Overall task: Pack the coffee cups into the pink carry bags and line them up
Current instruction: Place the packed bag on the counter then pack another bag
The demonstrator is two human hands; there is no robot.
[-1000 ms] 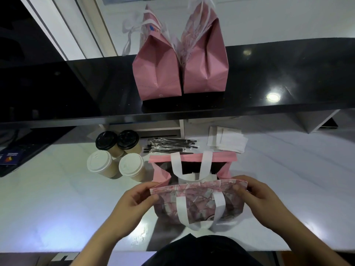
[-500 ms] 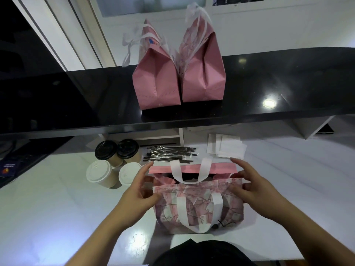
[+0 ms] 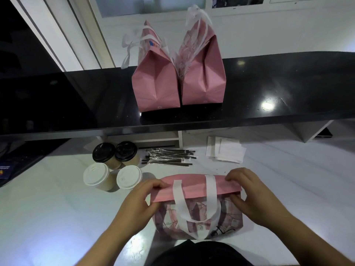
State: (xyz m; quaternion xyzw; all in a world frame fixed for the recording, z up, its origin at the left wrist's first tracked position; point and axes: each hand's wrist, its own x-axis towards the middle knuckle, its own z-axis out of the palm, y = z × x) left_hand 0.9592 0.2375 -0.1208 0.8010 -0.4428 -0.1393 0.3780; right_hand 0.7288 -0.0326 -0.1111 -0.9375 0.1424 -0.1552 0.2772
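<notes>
Two hands work one pink carry bag [image 3: 196, 206] low in the centre of the frame, on the white surface [image 3: 48, 208]. We see the bag's long axis running left to right across the picture, its mouth toward the top of the frame and its patterned face toward us, with the two white handle loops [image 3: 194, 212] drooping down over that face. The left hand [image 3: 138, 204] pinches the bag's left end, fingers curled over the plain pink upper edge and thumb below it. The right hand [image 3: 251, 198] grips the right end the same way, so the hands sit well apart with the bag between them.

Just left of the bag stand four coffee cups [image 3: 113, 164] in a tight cluster, upright: two with white lids nearer us, two with black lids behind. A bundle of dark straws [image 3: 169, 158] lies crosswise above the bag, and white napkins [image 3: 226, 150] lie to its right. On the black shelf [image 3: 288, 89] in the upper middle, two more pink bags [image 3: 178, 77] stand upright, touching side by side, handles up.
</notes>
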